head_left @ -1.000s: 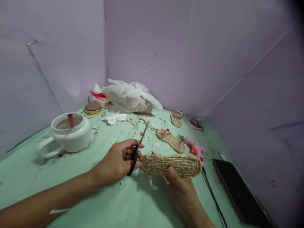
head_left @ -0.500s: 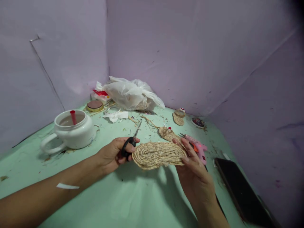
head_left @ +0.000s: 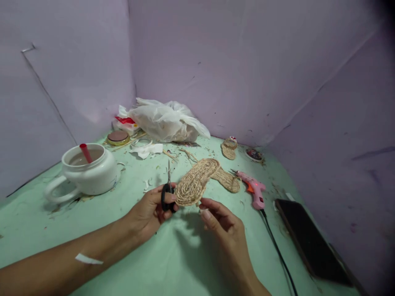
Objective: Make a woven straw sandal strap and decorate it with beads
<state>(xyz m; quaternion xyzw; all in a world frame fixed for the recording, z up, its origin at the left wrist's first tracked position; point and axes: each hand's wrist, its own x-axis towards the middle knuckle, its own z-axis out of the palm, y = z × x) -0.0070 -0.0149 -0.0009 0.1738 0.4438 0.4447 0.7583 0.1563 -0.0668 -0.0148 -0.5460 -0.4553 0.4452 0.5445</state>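
Observation:
A coiled straw shoe sole (head_left: 197, 181) is tilted up above the table, its near end held by my left hand (head_left: 156, 207). The same hand has black-handled scissors (head_left: 168, 193) hooked in it, blades pointing up and away. My right hand (head_left: 226, 226) is at the sole's near right edge, thumb and fingertips drawn close together by a small stub there; whatever lies between them is too small to name. Behind the held sole rests another straw sole (head_left: 226, 179), partly covered by it. A pink glue gun (head_left: 253, 187) lies to the right, its light lit red.
On the left stands a white mug (head_left: 92, 174) holding liquid and a red stick. A white plastic bag (head_left: 168, 119), a tape roll (head_left: 142, 142) and a small straw slipper (head_left: 228, 149) are at the back. A phone (head_left: 308, 238) lies right, beside the glue gun's cord (head_left: 277, 246).
The sole has swung from level to slanting, its far end now up and away. My right hand has left that end and come to the near edge, uncovering the glue gun.

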